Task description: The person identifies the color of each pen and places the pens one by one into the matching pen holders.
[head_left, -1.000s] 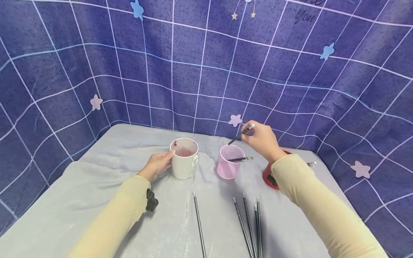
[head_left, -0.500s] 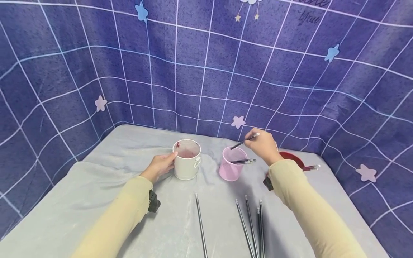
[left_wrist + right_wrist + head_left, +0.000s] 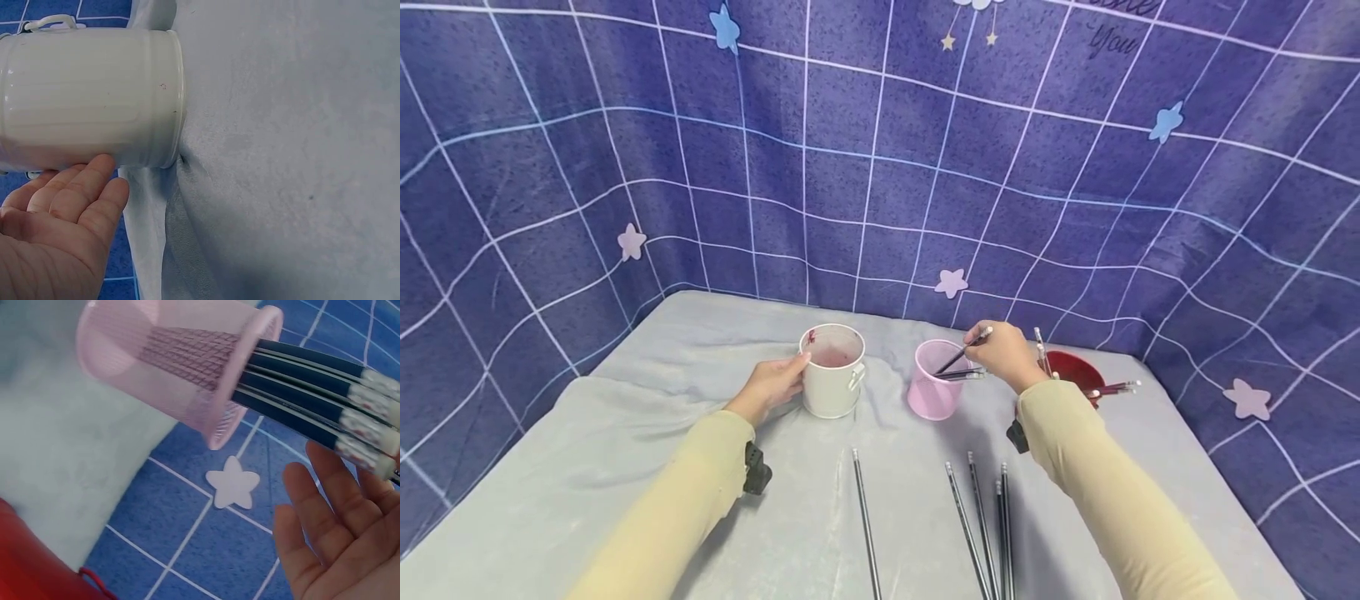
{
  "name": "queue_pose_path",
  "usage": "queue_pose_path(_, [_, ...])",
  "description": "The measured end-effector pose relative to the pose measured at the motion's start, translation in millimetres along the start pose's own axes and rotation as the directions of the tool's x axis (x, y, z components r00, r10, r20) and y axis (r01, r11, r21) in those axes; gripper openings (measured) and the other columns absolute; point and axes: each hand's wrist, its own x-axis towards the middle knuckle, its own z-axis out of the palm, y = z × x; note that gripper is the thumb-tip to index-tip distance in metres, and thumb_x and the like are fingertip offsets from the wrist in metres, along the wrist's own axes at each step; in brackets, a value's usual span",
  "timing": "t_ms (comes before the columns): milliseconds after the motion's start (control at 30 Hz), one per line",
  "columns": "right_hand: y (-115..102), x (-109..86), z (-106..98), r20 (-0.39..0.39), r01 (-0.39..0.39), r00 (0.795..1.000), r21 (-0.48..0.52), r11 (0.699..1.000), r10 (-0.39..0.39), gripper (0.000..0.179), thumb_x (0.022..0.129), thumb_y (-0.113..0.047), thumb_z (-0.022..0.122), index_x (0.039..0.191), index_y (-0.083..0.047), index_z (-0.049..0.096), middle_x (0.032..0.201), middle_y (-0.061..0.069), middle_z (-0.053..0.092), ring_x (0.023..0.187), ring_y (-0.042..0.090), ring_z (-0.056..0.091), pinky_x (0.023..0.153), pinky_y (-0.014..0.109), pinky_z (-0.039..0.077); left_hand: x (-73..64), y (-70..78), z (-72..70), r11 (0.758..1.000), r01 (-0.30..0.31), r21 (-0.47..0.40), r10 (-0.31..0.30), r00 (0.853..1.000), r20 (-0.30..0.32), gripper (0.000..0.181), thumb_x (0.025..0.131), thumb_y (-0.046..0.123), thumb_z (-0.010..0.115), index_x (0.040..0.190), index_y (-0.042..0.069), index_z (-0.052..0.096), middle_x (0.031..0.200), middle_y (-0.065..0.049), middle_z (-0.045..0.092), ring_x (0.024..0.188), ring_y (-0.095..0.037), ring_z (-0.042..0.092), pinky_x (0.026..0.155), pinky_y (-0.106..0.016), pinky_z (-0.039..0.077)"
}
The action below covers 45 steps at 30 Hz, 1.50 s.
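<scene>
My right hand (image 3: pixel 1003 354) pinches a black pencil (image 3: pixel 953 361) near its eraser end. The pencil slants down into a pink mesh cup (image 3: pixel 928 402), where other black pencils (image 3: pixel 957 375) lean against the rim. In the right wrist view, several pencils (image 3: pixel 294 387) stick out of the cup near my fingers; the thumb is out of sight there. My left hand (image 3: pixel 775 383) touches the left side of a white metal bucket (image 3: pixel 829 392), thumb at its rim. Its fingers lie nearly straight along the bucket wall (image 3: pixel 87 100) in the left wrist view.
A red container (image 3: pixel 1075 367) with several pencils (image 3: pixel 1112 389) stands at the right, partly behind the right forearm. Several black pencils (image 3: pixel 977 533) lie near the front, and a single pencil (image 3: pixel 865 525) lies left of them. A blue curtain (image 3: pixel 850 167) hangs behind the grey cloth (image 3: pixel 700 333).
My right hand has come down, lowering the pencil from above the pink cup until its lower end is inside. The left hand stays at the white bucket.
</scene>
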Motion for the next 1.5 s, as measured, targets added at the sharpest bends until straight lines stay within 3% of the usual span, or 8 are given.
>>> queue_pose_path(300, [9.0,-8.6,3.4,0.058,-0.013,0.998,0.055,0.998,0.010,0.013,0.080,-0.012,0.064,0.087,-0.002,0.069,0.085,0.010,0.070,0.076,0.023,0.057,0.068,0.032,0.048,-3.1,1.0,1.8,1.000,0.009,0.011,-0.009,1.000,0.001,0.060,0.102,0.032,0.046,0.138,-0.014,0.036,0.139,-0.030,0.038,0.128,-0.039,0.042,0.109,-0.045,0.035])
queue_pose_path(633, [6.5,-41.8,-11.5,-0.076,0.013,0.997,-0.036,0.999,-0.015,0.020,0.084,-0.020,0.056,0.094,-0.009,0.069,0.089,0.006,0.071,0.082,0.022,0.064,0.067,0.042,0.051,3.2,8.4,-1.4,0.999,0.028,0.024,-0.028,1.000,0.004,0.062,0.101,0.035,0.047,0.140,-0.012,0.035,0.140,-0.029,0.038,0.128,-0.039,0.042,0.110,-0.046,0.034])
queue_pose_path(767, [2.5,-62.3,-14.0,-0.131,0.104,0.985,-0.070,0.992,-0.113,0.019,0.084,-0.017,0.058,0.097,-0.009,0.069,0.093,0.010,0.071,0.082,0.026,0.067,0.067,0.045,0.053,5.1,11.8,-1.4,1.000,0.027,0.012,-0.028,1.000,0.009,0.060,0.101,0.033,0.046,0.140,-0.012,0.034,0.140,-0.030,0.036,0.127,-0.041,0.041,0.109,-0.046,0.034])
queue_pose_path(867, [-1.3,-75.9,-11.3,-0.187,0.212,0.954,-0.128,0.969,-0.233,0.016,0.082,-0.014,0.061,0.096,-0.009,0.068,0.096,0.009,0.070,0.072,0.022,0.065,0.060,0.043,0.053,4.3,10.2,-1.7,0.999,0.039,0.014,-0.039,0.999,0.010,0.061,0.102,0.033,0.045,0.140,-0.012,0.033,0.141,-0.030,0.035,0.128,-0.041,0.041,0.110,-0.046,0.033])
queue_pose_path(1067, [-3.8,-98.9,0.8,-0.255,0.398,0.861,-0.203,0.895,-0.441,0.013,0.075,-0.004,0.067,0.087,-0.010,0.067,0.091,0.003,0.068,0.072,0.019,0.062,0.058,0.037,0.054,2.7,4.2,-1.0,0.998,0.057,0.010,-0.058,0.998,0.018,0.063,0.102,0.035,0.044,0.142,-0.012,0.031,0.142,-0.030,0.034,0.129,-0.041,0.039,0.111,-0.046,0.032])
queue_pose_path(1200, [-5.5,-111.1,14.9,-0.197,0.498,0.820,-0.215,0.840,-0.537,0.013,0.074,-0.005,0.069,0.084,-0.013,0.066,0.086,-0.001,0.067,0.075,0.016,0.065,0.058,0.030,0.055,1.5,3.9,-0.7,0.999,0.051,0.005,-0.051,0.998,0.020,0.062,0.102,0.034,0.044,0.142,-0.012,0.031,0.142,-0.030,0.033,0.129,-0.042,0.039,0.111,-0.047,0.031])
queue_pose_path(1367, [-13.4,-122.7,38.8,-0.059,0.598,0.787,-0.174,0.782,-0.614,0.010,0.076,-0.008,0.069,0.085,-0.013,0.066,0.082,-0.003,0.067,0.072,0.012,0.064,0.062,0.026,0.055,0.8,5.3,-0.6,0.999,0.043,0.006,-0.043,0.999,0.017,0.062,0.102,0.034,0.044,0.142,-0.011,0.032,0.141,-0.031,0.034,0.129,-0.042,0.039,0.111,-0.048,0.031])
queue_pose_path(1500, [-20.1,-130.3,56.9,0.021,0.663,0.741,-0.185,0.726,-0.671,0.010,0.076,-0.011,0.070,0.085,-0.014,0.067,0.080,-0.005,0.067,0.069,0.011,0.063,0.060,0.025,0.053,-0.9,5.5,-2.0,0.999,0.045,0.015,-0.045,0.999,0.009,0.062,0.102,0.035,0.045,0.141,-0.011,0.034,0.141,-0.031,0.036,0.128,-0.042,0.040,0.110,-0.048,0.032])
